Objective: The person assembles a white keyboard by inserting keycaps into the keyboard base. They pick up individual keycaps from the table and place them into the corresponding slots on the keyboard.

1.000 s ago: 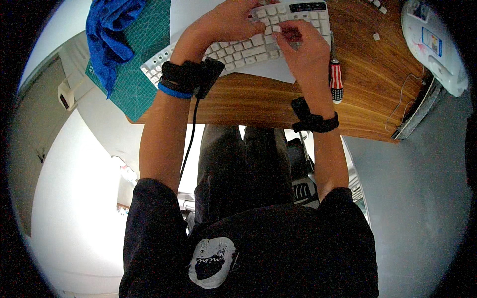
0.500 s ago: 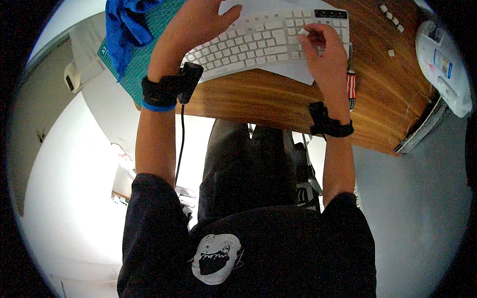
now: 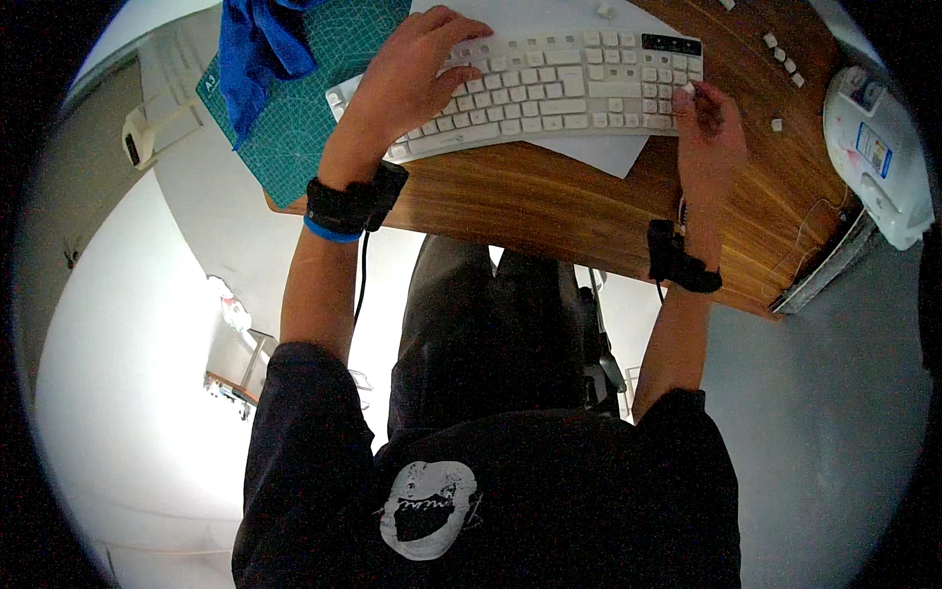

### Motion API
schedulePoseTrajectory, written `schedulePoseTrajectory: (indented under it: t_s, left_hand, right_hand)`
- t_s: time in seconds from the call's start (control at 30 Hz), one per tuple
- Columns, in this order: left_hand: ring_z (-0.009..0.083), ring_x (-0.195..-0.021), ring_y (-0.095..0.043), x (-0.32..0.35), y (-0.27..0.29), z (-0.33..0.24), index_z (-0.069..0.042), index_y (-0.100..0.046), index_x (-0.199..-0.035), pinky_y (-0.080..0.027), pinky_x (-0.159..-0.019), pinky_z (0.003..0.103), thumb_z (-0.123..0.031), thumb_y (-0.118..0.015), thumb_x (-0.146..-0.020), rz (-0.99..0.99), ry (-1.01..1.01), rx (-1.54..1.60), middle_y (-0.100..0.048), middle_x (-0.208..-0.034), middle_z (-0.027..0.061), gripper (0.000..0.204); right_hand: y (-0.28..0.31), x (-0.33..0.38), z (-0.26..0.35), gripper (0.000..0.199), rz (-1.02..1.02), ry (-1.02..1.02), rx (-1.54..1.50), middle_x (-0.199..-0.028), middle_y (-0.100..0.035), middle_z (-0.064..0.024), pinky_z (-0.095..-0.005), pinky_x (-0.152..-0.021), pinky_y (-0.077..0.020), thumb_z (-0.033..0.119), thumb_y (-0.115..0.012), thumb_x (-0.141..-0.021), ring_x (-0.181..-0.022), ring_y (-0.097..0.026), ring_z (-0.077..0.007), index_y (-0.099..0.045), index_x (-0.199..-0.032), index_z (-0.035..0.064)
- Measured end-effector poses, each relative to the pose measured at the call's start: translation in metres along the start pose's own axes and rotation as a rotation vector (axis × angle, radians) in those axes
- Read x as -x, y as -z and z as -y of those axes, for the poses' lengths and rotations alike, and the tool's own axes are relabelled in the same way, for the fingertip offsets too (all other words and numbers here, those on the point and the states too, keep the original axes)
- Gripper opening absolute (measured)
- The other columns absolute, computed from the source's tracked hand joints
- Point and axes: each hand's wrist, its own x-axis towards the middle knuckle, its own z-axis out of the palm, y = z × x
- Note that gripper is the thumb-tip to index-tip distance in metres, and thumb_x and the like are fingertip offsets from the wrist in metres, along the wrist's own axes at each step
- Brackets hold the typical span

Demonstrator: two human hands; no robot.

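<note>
A white keyboard (image 3: pixel 535 106) lies across the desk on a sheet of white paper (image 3: pixel 603 157). Some spots in its key rows look bare of caps. Over its left part rests my left hand (image 3: pixel 397 93), fingers stretched out and apart, with nothing in them. At the keyboard's right end, my right hand (image 3: pixel 711 133) pinches a small white keycap (image 3: pixel 689 88) between thumb and fingers. That hand is slightly blurred. Both wrists wear black straps with small boxes.
A green cutting mat (image 3: pixel 285 147) lies at the left, with a blue cloth (image 3: pixel 260 59) on it. Loose white keycaps (image 3: pixel 777 125) sit on the wooden desk (image 3: pixel 589 211) to the right. A white plastic package (image 3: pixel 863 142) stands at the right edge.
My right hand has moved right with the keycap, from over the keyboard's right part to its right end. My left hand has shifted slightly right and nearer. The view has shifted somewhat.
</note>
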Motion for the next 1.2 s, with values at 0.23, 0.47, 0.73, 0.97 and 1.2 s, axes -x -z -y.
schedulePoseTrajectory:
  t_s: [0.23,0.47,0.73,0.97,1.2]
  left_hand:
    - [0.039,-0.116,-0.059,-0.003,-0.001,-0.004,0.0,-0.067,-0.123,-0.05,-0.1,0.046,-0.004,-0.076,-0.088,0.025,0.026,-0.026,-0.063,-0.119,0.0178,0.036]
    - [0.0403,-0.124,-0.06,0.002,-0.032,0.039,-0.013,-0.064,-0.138,-0.05,-0.108,0.046,-0.009,-0.074,-0.092,-0.06,-0.08,-0.124,-0.064,-0.132,0.0163,0.047]
    - [0.0413,-0.123,-0.059,-0.008,-0.026,0.014,-0.013,-0.066,-0.138,-0.049,-0.108,0.048,-0.008,-0.072,-0.094,-0.087,-0.06,-0.117,-0.064,-0.132,0.018,0.045]
    - [0.0397,-0.121,-0.06,-0.017,-0.037,0.005,-0.012,-0.067,-0.135,-0.051,-0.105,0.048,-0.014,-0.08,-0.088,-0.149,-0.075,-0.159,-0.064,-0.132,0.0161,0.049]
    - [0.0422,-0.124,-0.057,-0.023,-0.035,-0.005,-0.016,-0.063,-0.14,-0.048,-0.108,0.049,-0.015,-0.084,-0.083,-0.072,-0.033,-0.199,-0.062,-0.135,0.0167,0.061]
  right_hand:
    - [0.027,-0.015,-0.029,0.046,-0.041,-0.068,0.259,-0.115,-0.076,-0.0157,-0.0424,-0.093,-0.0566,0.044,-0.075,-0.099,-0.104,-0.073,-0.0298,-0.072,-0.122,0.0039]
    - [0.04,-0.008,-0.019,0.04,-0.089,-0.073,0.286,-0.114,-0.075,-0.018,-0.0471,-0.092,-0.0566,0.032,-0.075,-0.099,-0.104,-0.072,-0.0359,-0.069,-0.126,0.003]
    - [0.078,-0.031,-0.068,0.038,-0.484,0.258,0.655,-0.114,-0.069,-0.017,-0.0448,-0.105,-0.0489,0.017,-0.077,-0.096,-0.115,-0.063,-0.0365,-0.069,-0.133,0.0088]
    - [0.099,-0.06,-0.081,0.027,-0.161,0.168,0.559,-0.106,-0.072,-0.0159,-0.0434,-0.094,-0.0555,0.008,-0.072,-0.098,-0.094,-0.07,-0.0353,-0.075,-0.124,0.0095]
    - [0.059,-0.027,0.012,0.025,0.129,-0.043,-0.416,-0.106,-0.077,-0.0044,-0.0327,-0.087,-0.0581,0.016,-0.073,-0.103,-0.099,-0.072,-0.0176,-0.073,-0.125,0.006]
